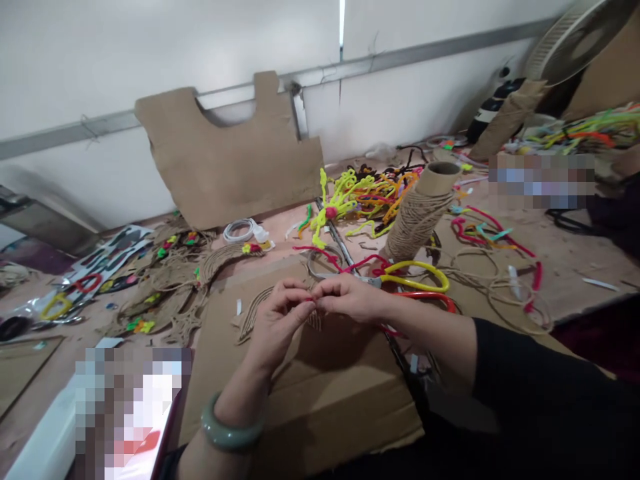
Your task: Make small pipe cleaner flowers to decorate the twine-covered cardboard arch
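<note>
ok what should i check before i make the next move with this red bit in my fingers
1. Grip: left hand and right hand both pinch the red piece at the fingertips: ok.
2. Support: cardboard sheet lies flat under the hands: ok.
3. Scissors lie close beyond the right hand: ok.
4. Spare pipe cleaners piled by the twine-wrapped cone: ok.
5. Shape of the red piece, mostly hidden by fingers: cannot tell.

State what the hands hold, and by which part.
Left hand and right hand pinch a small red piece, seemingly pipe cleaner, between their fingers; which part cannot be told.
</note>
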`<state>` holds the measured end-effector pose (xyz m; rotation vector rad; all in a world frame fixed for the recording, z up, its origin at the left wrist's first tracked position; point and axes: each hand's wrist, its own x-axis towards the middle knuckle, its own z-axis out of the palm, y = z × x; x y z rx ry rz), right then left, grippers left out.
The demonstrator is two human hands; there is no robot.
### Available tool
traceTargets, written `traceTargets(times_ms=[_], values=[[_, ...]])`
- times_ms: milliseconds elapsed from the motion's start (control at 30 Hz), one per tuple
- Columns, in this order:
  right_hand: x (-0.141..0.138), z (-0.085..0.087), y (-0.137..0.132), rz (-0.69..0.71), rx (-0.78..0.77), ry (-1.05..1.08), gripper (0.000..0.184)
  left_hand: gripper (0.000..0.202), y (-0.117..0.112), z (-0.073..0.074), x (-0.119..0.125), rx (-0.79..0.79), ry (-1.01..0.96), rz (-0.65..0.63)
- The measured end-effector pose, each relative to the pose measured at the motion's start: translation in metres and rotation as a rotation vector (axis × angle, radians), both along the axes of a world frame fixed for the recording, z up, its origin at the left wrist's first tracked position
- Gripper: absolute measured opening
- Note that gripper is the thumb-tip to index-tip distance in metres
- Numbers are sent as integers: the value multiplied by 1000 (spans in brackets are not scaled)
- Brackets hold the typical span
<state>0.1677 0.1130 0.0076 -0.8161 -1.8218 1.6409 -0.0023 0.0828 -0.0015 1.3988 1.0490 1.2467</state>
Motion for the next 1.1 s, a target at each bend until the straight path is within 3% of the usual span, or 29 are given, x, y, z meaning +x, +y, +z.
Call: traceTargets(times_ms=[333,400,467,567,700,800,967,1100], values=[[-5,-11,-4,-226,709,-123,22,12,3,-4,5,-119,-176,118],[-6,-11,-4,-249,782,-156,21,14,3,-4,6,-146,-189,126],[-7,-10,-5,-249,732,-140,20,13,3,-4,7,-170,-206,134],[-7,-6,-6,-239,479,-45,18,17,3,-8,7,-158,-191,130],[-7,-2,-5,-202,110,64,18,11,5,-14,4,20,-64,107],[-7,-2,-4,-151,-77,102,23,7,5,-15,2,108,-3,94],[-8,-7,-2,-163,-108,117,34,6,5,-13,0,130,61,71],[-9,-9,-1,-174,-14,68,26,8,5,-12,1,65,69,75]])
